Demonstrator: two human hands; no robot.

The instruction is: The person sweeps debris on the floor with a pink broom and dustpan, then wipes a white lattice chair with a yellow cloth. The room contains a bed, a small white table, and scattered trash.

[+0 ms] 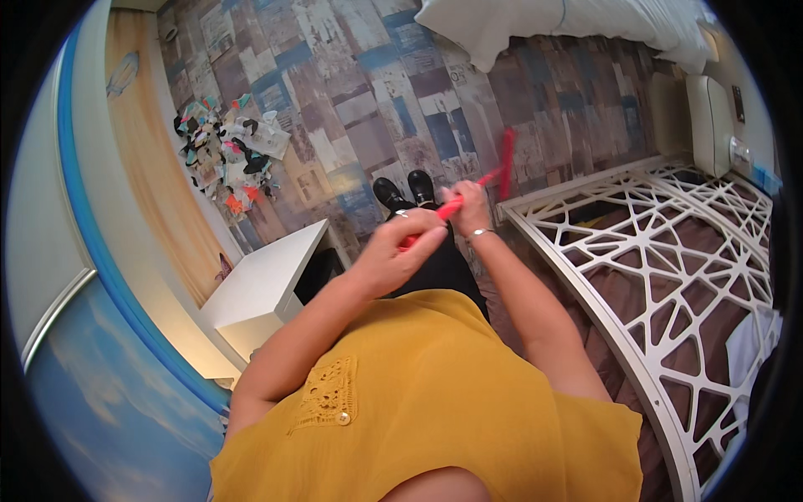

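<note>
Both hands grip the red handle [450,208] of a long-handled broom or floor squeegee in front of my waist. My left hand [401,248] wraps the handle nearer my body, a ring on one finger. Farther along it, my right hand [469,207] is closed around the handle, with a bracelet at the wrist. The tool's narrow red head [507,163] is out past my right hand, over the patchwork-patterned floor [357,135]; blur hides whether it has bristles or a blade, and whether it touches down. My black shoes [404,188] stand just beyond my hands.
A heap of paper, plastic and coloured scraps [235,157] lies on the floor at the left by the wall. Nearer on that side stands a white cabinet [263,273]. A white lattice panel [646,248] borders the right; white bedding [564,22] hangs at the far side.
</note>
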